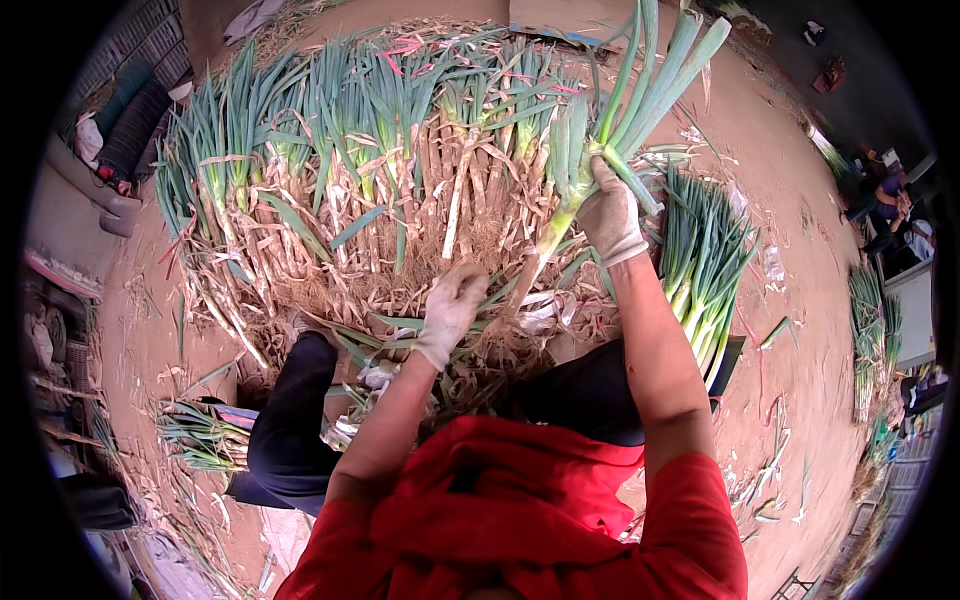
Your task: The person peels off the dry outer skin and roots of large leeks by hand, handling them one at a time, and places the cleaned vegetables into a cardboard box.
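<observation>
In a pale work glove, my right hand [613, 214] is closed round a large green onion [556, 229] near where its leaves branch. The leaves fan out above the hand and the rooted end slants down to the left. My left hand [452, 311], gloved too, is slightly blurred over the near edge of the pile, fingers curled; whether it holds anything does not show. A wide row of untrimmed green onions [360, 165] with dry brown skins and roots lies beyond both hands. Cleaner green onions [701, 277] lie in a bundle right of my right forearm.
Another bundle of green onions [202, 435] lies by my left knee. Loose peelings and leaves litter the ground between my legs. Further bundles [866, 337] stand at the far right, near a seated person [889, 202]. Rolled dark material [135, 131] is at the upper left.
</observation>
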A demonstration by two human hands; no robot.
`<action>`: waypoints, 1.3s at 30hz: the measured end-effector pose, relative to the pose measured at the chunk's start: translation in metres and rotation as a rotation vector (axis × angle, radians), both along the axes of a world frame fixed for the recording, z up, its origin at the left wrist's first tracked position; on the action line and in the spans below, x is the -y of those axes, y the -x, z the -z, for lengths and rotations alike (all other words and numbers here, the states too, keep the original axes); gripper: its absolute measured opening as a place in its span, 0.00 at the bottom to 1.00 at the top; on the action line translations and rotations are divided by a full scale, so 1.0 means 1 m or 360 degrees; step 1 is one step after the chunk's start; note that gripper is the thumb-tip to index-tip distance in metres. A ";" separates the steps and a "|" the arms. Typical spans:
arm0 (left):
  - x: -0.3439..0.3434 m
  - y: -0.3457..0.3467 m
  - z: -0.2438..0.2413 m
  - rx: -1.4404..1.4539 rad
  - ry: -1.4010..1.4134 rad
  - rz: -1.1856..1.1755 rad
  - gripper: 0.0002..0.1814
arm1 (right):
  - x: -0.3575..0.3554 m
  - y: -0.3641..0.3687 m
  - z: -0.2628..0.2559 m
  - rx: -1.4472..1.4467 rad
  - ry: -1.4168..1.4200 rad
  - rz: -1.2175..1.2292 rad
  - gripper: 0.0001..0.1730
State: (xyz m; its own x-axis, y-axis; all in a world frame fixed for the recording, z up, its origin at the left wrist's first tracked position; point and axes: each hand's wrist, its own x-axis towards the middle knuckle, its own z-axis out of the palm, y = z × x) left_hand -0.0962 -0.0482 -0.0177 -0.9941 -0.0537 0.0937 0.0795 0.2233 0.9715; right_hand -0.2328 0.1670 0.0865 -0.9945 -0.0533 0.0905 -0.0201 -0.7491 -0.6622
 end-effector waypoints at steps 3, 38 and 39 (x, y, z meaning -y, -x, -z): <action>-0.053 0.056 -0.051 -0.0166 -0.0526 0.0072 0.19 | 0.016 -0.014 -0.011 0.0088 0.0064 -0.0132 0.14; -0.064 0.073 -0.086 0.0132 -0.0682 0.0017 0.11 | 0.020 -0.016 -0.006 0.0058 0.0068 -0.0398 0.15; -0.064 0.074 -0.077 0.0132 -0.0775 0.0003 0.10 | 0.021 -0.017 -0.007 0.0056 0.0055 -0.0396 0.15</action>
